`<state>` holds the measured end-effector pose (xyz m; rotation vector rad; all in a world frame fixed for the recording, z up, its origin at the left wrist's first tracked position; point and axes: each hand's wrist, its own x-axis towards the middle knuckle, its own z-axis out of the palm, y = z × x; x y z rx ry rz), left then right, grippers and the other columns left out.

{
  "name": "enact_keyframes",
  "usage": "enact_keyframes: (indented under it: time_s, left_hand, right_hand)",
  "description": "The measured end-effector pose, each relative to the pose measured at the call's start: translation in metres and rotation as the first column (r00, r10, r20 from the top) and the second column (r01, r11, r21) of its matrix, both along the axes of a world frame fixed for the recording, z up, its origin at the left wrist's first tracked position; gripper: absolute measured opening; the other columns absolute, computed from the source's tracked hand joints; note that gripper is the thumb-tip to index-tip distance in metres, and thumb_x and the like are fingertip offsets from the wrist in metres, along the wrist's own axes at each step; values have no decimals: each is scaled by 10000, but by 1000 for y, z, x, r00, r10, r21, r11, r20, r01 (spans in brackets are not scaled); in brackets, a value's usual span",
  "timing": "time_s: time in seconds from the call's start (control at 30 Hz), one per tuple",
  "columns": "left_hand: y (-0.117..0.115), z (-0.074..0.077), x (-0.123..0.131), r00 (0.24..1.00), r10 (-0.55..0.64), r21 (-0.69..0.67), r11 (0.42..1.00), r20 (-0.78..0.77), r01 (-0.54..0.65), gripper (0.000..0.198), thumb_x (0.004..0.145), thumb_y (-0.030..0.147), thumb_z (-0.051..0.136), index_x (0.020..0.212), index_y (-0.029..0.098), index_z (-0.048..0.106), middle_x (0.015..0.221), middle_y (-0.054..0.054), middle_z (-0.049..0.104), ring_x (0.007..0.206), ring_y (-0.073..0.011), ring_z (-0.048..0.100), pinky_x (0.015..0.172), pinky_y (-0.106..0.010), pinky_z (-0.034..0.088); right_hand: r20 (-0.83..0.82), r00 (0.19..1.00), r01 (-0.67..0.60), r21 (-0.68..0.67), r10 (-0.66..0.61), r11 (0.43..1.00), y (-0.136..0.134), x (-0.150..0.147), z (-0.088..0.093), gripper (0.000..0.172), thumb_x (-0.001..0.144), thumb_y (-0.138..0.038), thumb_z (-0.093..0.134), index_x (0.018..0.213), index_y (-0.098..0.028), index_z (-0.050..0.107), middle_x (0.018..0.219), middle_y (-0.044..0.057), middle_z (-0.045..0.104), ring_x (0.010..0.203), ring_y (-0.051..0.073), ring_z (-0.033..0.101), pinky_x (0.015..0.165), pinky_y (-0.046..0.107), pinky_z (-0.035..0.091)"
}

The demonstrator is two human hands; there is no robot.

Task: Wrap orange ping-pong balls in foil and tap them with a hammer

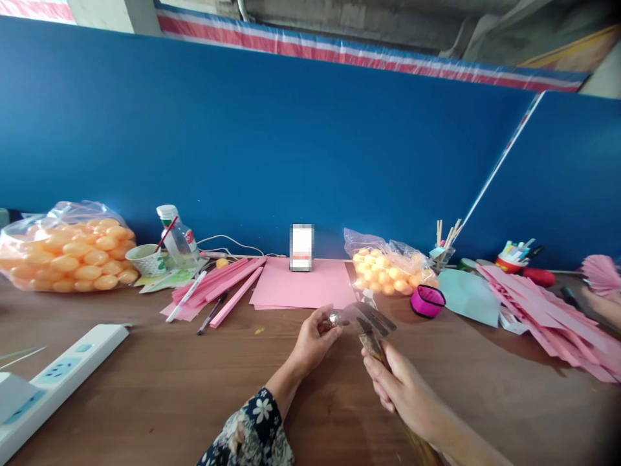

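My left hand [314, 338] is closed, its fingertips pinching a small shiny metal object [334, 318] above the brown table. Wrapped round the wooden handle [372, 348] of a hammer is my right hand [388, 375]. The hammer's metal head [371, 318] is blurred and sits just right of the shiny object; whether they touch I cannot tell. Behind my hands lie flat pink sheets [303, 285], with a small upright device [301, 249], its screen blurred out, at their back edge.
At the left are a bag of orange balls [72, 255], a paper cup [147, 260], a bottle [178, 239] and a power strip [63, 375]. Rightward are another ball bag [388, 268], a magenta band [427, 301], folded pink paper [548, 317] and another person's hand [604, 307].
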<state>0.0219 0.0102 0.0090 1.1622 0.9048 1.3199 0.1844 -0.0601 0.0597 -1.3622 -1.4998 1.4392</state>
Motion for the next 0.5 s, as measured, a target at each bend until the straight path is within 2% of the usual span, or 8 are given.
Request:
enact_keyframes:
  time_s: [0.1, 0.27, 0.5]
  left_hand:
    - [1, -2, -1, 1000, -9, 20, 1000, -21, 10, 435, 669, 216, 669, 1082, 139, 556, 1066, -112, 645, 914, -199, 632, 837, -326, 486]
    - [2, -5, -2, 996, 80, 29, 996, -38, -79, 442, 643, 188, 685, 1065, 142, 561, 1009, -98, 663, 879, -192, 638, 811, -321, 499]
    - [3, -7, -2, 996, 88, 59, 995, -23, -86, 431, 619, 174, 703, 1027, 150, 567, 976, -91, 670, 855, -193, 646, 788, -328, 511]
  right_hand:
    - [-11, 1000, 4, -16, -5, 1000, 0, -1, -1, 302, 830, -507, 446, 950, -230, 431, 616, -73, 352, 468, 68, 341, 396, 180, 282]
    - [-31, 999, 20, -10, -20, 1000, -2, 0, 2, 311, 825, -506, 456, 977, -237, 432, 593, -77, 331, 480, 79, 350, 406, 180, 293]
    - [-47, 999, 13, -14, -13, 1000, -1, 0, 1, 314, 819, -509, 462, 962, -230, 444, 614, -70, 348, 475, 71, 345, 399, 179, 290]
